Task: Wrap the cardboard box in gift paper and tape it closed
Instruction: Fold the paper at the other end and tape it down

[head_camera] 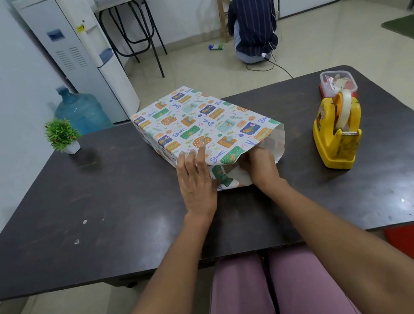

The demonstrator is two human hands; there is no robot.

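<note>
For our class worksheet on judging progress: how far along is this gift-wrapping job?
Done: the gift paper already covers the box's top and long sides. In hand: the left hand presses flat on the near top edge while the right hand works the open near end, its fingers hidden in the paper. Left: both ends gape unfolded, no tape shows on them, and the tape dispenser sits untouched to the right.

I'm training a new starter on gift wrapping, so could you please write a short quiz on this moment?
1. True or false: the tape dispenser stands on the person's left.
2. Which hand lies flat on top of the gift paper? A) left B) right
3. What sits at the table's far left corner?

Key: 1. False, it stands on the right. 2. A, the left hand; the right hand works at the open near end. 3. A small potted plant.
</note>
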